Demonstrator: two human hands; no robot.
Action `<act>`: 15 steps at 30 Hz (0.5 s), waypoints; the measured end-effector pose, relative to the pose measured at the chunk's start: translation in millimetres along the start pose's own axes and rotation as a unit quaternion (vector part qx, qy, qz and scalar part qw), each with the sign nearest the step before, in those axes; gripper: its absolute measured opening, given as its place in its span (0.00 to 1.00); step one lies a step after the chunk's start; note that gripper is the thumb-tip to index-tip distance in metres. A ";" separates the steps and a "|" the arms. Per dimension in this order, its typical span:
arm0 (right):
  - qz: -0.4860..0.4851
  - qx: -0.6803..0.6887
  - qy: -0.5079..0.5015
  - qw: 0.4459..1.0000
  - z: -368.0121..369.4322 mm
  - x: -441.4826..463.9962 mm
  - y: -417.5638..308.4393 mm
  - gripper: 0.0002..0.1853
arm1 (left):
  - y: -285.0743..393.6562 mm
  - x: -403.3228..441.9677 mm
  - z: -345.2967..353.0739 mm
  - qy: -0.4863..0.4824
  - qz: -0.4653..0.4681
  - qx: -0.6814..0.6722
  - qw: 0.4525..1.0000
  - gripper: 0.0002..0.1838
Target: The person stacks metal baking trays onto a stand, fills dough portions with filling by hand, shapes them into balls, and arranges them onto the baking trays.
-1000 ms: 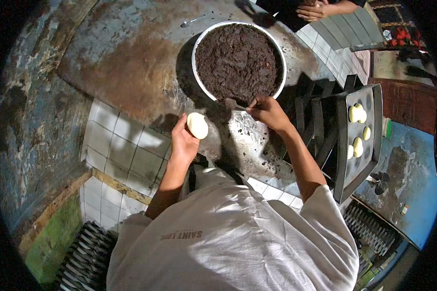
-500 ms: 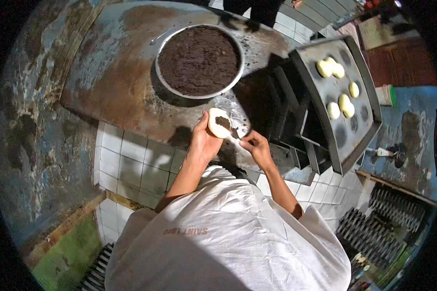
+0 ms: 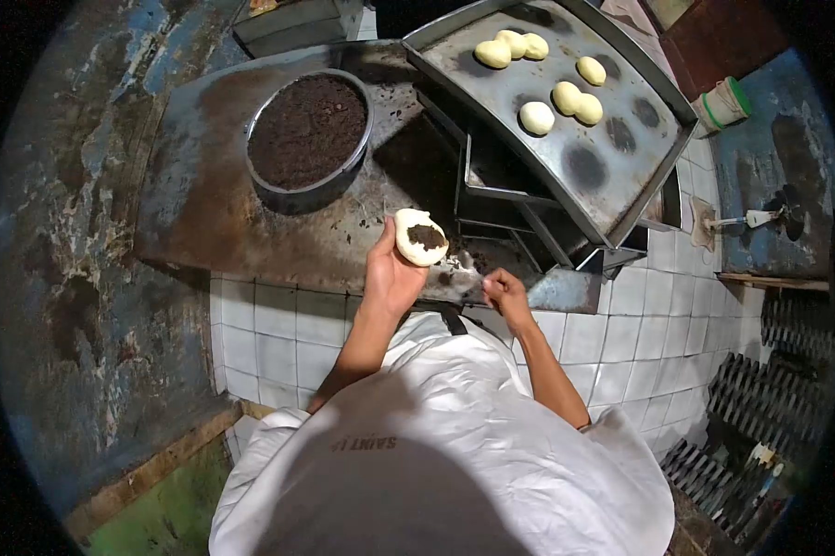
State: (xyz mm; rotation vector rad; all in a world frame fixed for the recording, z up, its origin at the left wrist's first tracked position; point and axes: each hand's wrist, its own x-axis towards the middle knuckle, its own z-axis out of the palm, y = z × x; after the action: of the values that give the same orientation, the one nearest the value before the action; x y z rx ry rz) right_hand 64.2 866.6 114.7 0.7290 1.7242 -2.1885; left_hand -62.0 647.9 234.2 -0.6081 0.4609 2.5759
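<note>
A flattened piece of pale dough (image 3: 409,225) rests on the fingers of my left hand (image 3: 394,278), with a patch of dark filling (image 3: 426,237) on its surface. My right hand (image 3: 506,295), to the right of the dough and apart from it, has its fingers pinched round the handle of a small metal spoon (image 3: 466,278), whose outline is blurred. Behind my hands, to the left, stands a round metal bowl (image 3: 369,139) full of dark crumbly filling (image 3: 308,130).
A metal tray (image 3: 603,199) with several pale dough balls (image 3: 536,118) sits at the upper right on stacked trays (image 3: 519,222). A tub with a green lid (image 3: 725,105) stands beyond it. The worn table (image 3: 195,213) ends just before my body.
Dark filling has gone onto the dough. My right hand has left the bowl and moved down beside the dough. The view has turned right, bringing the tray nearer the middle.
</note>
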 end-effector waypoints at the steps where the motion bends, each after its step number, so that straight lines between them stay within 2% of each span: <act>1: -0.002 0.001 -0.006 1.000 -23.9 9.7 24.4 0.08 | -3.8 -0.9 -2.7 -0.001 0.006 0.002 1.000 0.19; 2: -0.068 -0.169 0.045 0.982 -47.3 22.0 53.0 0.07 | -6.2 -1.0 -8.3 -0.008 0.003 -0.005 1.000 0.21; 3: -0.132 -0.332 0.099 0.929 -53.0 22.9 58.3 0.07 | -8.4 -3.4 -7.2 -0.016 -0.003 -0.011 1.000 0.23; 4: -0.134 -0.327 0.100 0.930 -57.6 22.7 64.5 0.07 | -12.1 -6.8 -6.4 -0.018 -0.003 -0.006 1.000 0.23; 6: -0.215 -0.574 0.145 0.777 -62.0 25.8 63.2 0.11 | -16.2 -16.2 -0.7 -0.029 -0.029 0.019 0.999 0.31; 7: -0.155 -0.530 0.140 0.822 -38.0 9.2 19.2 0.13 | -18.2 -22.1 6.1 -0.031 -0.039 0.039 0.998 0.36; 9: -0.267 -0.329 0.134 0.896 6.2 -1.9 -43.5 0.16 | -20.4 -19.7 1.0 -0.052 -0.053 0.041 0.996 0.36; 10: -0.246 -0.226 0.077 0.939 25.5 -5.6 -62.6 0.21 | -24.3 -19.6 -5.1 -0.068 -0.072 0.037 0.994 0.36; 11: -0.175 -0.136 0.002 0.975 46.0 -19.9 -96.6 0.25 | -27.7 -17.5 -10.1 -0.089 -0.079 0.042 0.992 0.37; 12: -0.163 0.015 -0.082 0.983 59.1 -10.0 -95.4 0.28 | -31.5 -14.3 -11.0 -0.090 -0.082 0.040 0.992 0.37; 14: -0.028 0.128 -0.156 0.979 69.5 -17.5 -122.9 0.26 | -34.1 -10.5 -11.3 -0.087 -0.055 0.098 0.990 0.33; 15: -0.030 0.127 -0.158 0.979 68.2 -17.2 -125.0 0.26 | -32.7 -8.8 -12.5 -0.032 -0.033 0.137 0.989 0.26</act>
State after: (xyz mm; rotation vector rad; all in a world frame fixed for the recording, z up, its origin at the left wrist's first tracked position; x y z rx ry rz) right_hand 1.7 832.0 239.0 0.3580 1.3447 -2.4362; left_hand -34.6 667.2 220.9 -0.4334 0.7446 2.4037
